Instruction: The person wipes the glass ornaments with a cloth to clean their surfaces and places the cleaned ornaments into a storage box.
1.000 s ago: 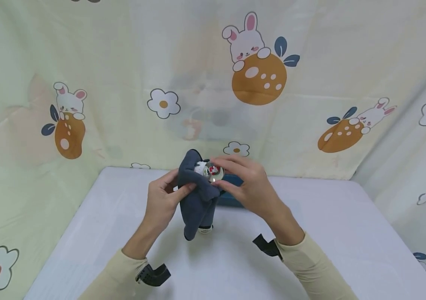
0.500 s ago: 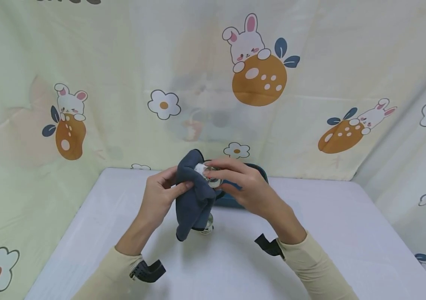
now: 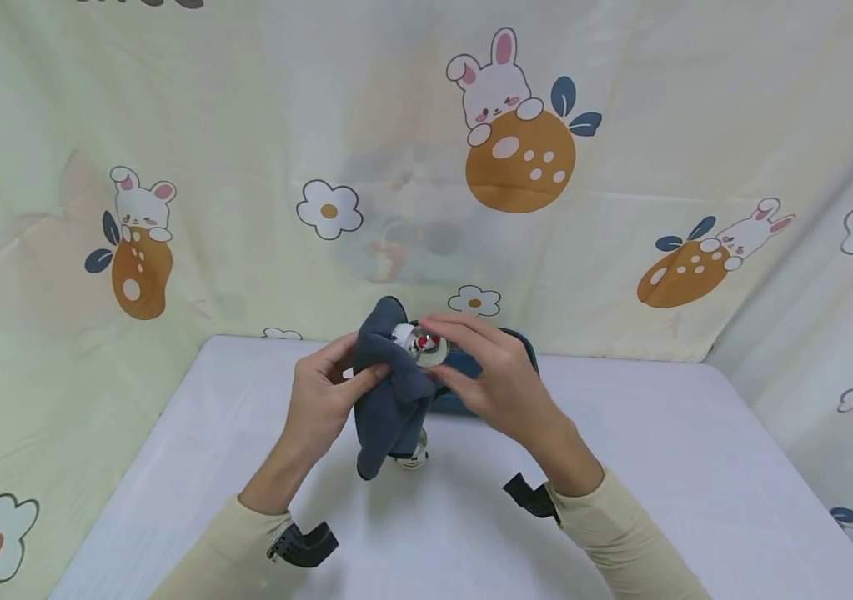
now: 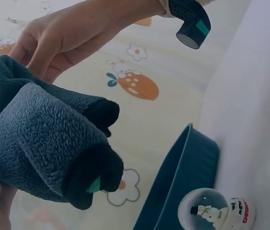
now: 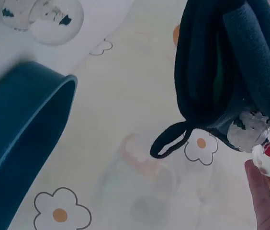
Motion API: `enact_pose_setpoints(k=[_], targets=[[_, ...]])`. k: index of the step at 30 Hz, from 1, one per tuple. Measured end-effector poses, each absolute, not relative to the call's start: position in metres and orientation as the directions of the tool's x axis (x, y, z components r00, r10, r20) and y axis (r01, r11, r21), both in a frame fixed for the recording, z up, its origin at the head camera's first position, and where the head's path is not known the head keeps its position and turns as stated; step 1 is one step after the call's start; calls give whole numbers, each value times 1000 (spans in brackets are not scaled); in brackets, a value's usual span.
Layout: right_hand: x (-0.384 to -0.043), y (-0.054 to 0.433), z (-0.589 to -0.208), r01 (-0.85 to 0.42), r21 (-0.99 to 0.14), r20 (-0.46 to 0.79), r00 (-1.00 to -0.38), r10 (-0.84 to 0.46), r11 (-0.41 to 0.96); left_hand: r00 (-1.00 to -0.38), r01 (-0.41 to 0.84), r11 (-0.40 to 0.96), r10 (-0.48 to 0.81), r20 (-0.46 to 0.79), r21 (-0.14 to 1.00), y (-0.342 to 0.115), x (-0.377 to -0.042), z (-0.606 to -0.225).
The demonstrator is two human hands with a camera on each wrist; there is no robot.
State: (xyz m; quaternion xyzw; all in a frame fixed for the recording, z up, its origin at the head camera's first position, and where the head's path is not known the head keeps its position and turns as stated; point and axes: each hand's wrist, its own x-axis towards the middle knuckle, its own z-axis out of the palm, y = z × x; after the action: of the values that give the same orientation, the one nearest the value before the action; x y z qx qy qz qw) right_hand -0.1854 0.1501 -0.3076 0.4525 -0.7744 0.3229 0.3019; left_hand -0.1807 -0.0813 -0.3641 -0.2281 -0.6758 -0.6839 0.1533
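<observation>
My left hand [image 3: 321, 396] grips a grey-blue towel [image 3: 388, 421], its thumb on the near side. The towel wraps the white base of a snow globe [image 3: 428, 345], and its lower end hangs loose. In the head view the glass ball, with a red and white figure inside, points right out of the towel. Thumb and fingers of my right hand [image 3: 504, 379] pinch that ball at its edges. In the right wrist view the towel's hanging loop [image 5: 169, 140] shows beside the globe's white base. Part of the ball is hidden by my fingers there.
A second snow globe [image 4: 210, 211], with a snowman inside, stands on the white table [image 3: 621, 467] below the towel, partly covered by it in the head view. Behind the hands sits a dark blue basin [image 3: 459, 406]. A curtain printed with rabbits [image 3: 501, 87] hangs at the back.
My right fingers, which lay across the glass ball half a second ago, have shifted back to its edges, uncovering the red figure. The left hand keeps its hold on the towel.
</observation>
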Motion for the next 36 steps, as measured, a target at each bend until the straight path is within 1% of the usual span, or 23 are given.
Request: enact_pose_setpoints(k=[3, 9, 16, 18, 21, 25, 30, 33, 36], targets=[[-184, 149, -308, -879, -260, 764, -441, -471, 400, -838, 539, -20, 87, 539, 842, -80, -180, -365], [-183, 147, -306, -861, -313, 762, -480, -434, 402, -808, 588, 10, 58, 586, 809, -78, -178, -365], [-185, 147, -306, -832, -385, 761, -531, -373, 399, -752, 658, 12, 67, 656, 753, -76, -178, -366], [-185, 148, -306, -827, -397, 754, -542, -372, 399, -742, 669, 22, 71, 667, 743, -76, -179, -367], [-185, 149, -305, -828, -412, 735, -548, -398, 381, -747, 665, 41, 66, 662, 746, -78, -180, -366], [-184, 151, -303, -846, -381, 728, -523, -444, 373, -768, 640, 28, 60, 638, 768, -80, -182, -363], [-186, 152, -302, -884, -271, 758, -440, -482, 380, -804, 589, -29, 80, 589, 808, -83, -183, -358], [-188, 153, -300, -906, -229, 763, -394, -513, 356, -824, 558, -34, 94, 559, 829, -85, -184, -355], [-190, 155, -299, -921, -203, 756, -362, -546, 331, -837, 539, -23, 101, 539, 842, -86, -184, -352]])
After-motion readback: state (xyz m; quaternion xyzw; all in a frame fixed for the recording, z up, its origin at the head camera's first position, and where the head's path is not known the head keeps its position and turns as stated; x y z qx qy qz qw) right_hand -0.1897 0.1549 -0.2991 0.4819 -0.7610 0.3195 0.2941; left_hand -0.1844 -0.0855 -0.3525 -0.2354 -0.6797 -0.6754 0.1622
